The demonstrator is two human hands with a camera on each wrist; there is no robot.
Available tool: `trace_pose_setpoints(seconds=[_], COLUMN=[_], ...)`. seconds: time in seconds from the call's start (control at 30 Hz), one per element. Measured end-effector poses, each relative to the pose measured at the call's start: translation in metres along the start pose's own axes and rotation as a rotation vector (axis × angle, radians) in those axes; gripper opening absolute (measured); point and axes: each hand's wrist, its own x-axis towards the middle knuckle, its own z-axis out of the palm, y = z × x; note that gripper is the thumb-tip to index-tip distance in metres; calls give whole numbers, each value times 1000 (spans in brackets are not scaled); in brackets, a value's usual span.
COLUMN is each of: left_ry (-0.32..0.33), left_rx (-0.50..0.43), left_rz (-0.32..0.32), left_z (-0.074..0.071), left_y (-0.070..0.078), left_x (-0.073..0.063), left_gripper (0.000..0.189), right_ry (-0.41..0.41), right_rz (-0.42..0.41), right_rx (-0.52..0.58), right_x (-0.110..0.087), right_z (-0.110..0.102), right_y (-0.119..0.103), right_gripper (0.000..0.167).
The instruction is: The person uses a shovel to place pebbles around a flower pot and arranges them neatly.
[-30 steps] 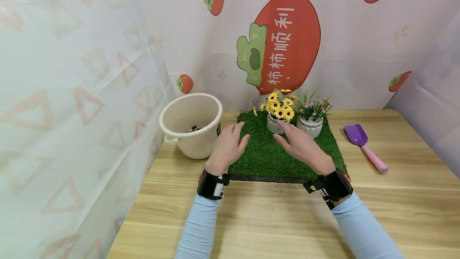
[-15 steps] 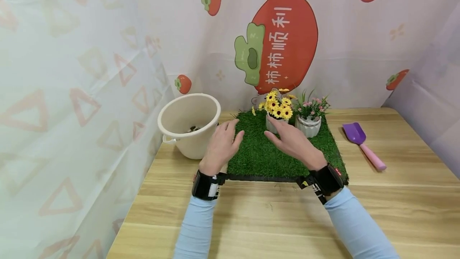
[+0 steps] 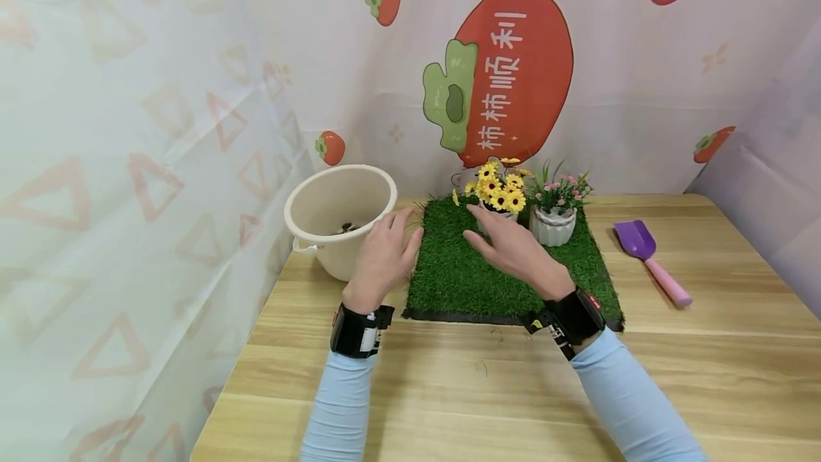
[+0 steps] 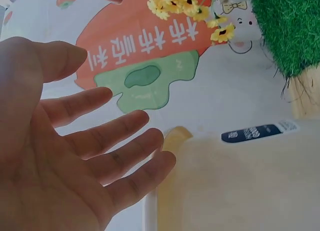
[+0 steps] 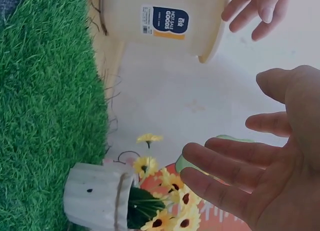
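Observation:
My left hand (image 3: 383, 257) hovers beside the right rim of a cream bucket (image 3: 343, 252), fingers extended and holding nothing. Dark and pale bits (image 3: 348, 227) lie at the bottom of the bucket, too small to make out. Over the artificial grass mat (image 3: 458, 291) hangs my right hand (image 3: 518, 252), its fingers spread and its palm bare in the right wrist view. Just beyond it stands a white pot of yellow flowers (image 3: 500, 191), partly covered by the hand in the head view. A second white pot (image 3: 553, 227) with pink flowers is to its right.
A purple scoop (image 3: 641, 244) with a pink handle lies on the wooden table (image 3: 449, 391), right of the mat. Behind the table hangs a cloth backdrop (image 3: 346, 77) printed with persimmons; cloth also closes off the left side. The bucket's label (image 5: 164, 22) faces the mat.
Both hands have drifted a little to the left, the left one coming in front of the bucket's right side. Bucket, pots and scoop stay where they were.

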Motion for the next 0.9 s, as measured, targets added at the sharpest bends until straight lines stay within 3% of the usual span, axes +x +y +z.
trace_pose_setpoints(seconds=[0.57,0.9], left_ry=[119,166], left_rx=[25,13], left_rz=[31,-25], left_z=[-20,-40], left_y=[0,-15], left_x=[-9,-19], left_gripper=[42,39], right_ry=[-9,-21], right_rz=[-34,-68], right_rx=[12,28], right_x=[11,22], right_z=[0,2], right_y=[-16,-29], right_gripper=[62,60])
